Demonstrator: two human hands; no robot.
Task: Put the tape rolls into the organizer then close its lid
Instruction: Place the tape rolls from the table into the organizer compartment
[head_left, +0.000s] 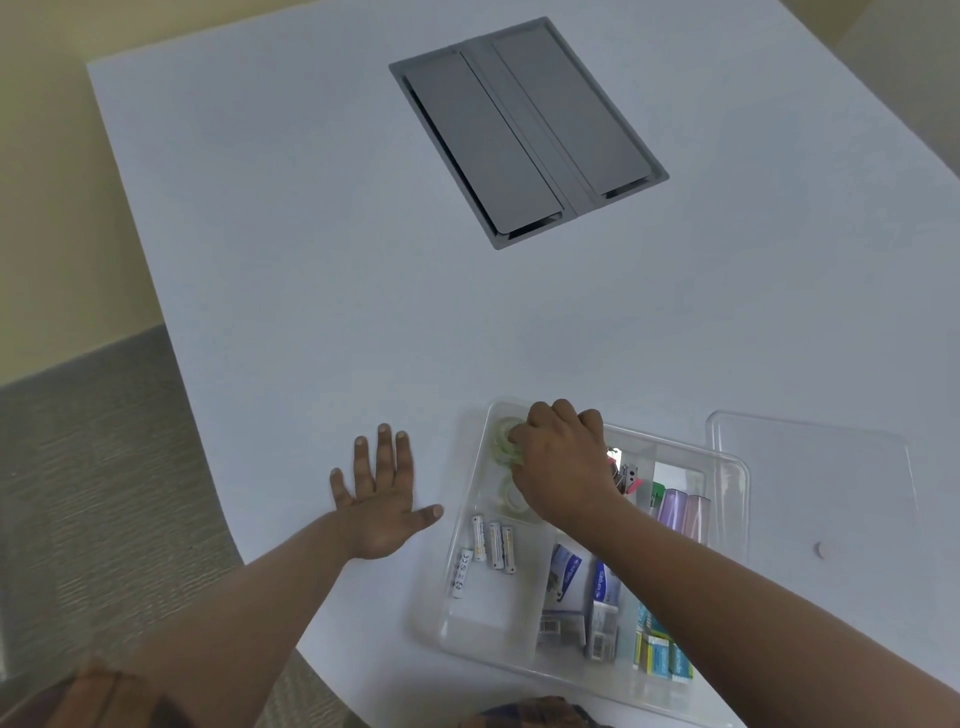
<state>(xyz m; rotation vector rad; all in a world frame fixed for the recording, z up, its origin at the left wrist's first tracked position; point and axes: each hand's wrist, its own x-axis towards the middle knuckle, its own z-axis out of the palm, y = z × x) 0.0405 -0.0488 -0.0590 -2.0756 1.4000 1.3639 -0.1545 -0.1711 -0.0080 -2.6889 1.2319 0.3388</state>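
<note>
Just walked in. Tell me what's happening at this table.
A person is filling a clear organizer. The right hand is in its far-left compartment on the tape rolls, while the left hand lies flat on the white table. The lid lies off to the right, so the organizer is open.

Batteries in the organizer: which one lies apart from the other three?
The battery nearest the person, at the organizer's left wall; the other three batteries lie side by side.

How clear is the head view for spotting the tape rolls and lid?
Head view: soft, even light, no hard shadows; wide-angle bending at the table edges. The clear lid and organizer show mainly as faint outlines. The right hand covers part of the pale tape rolls.
</note>
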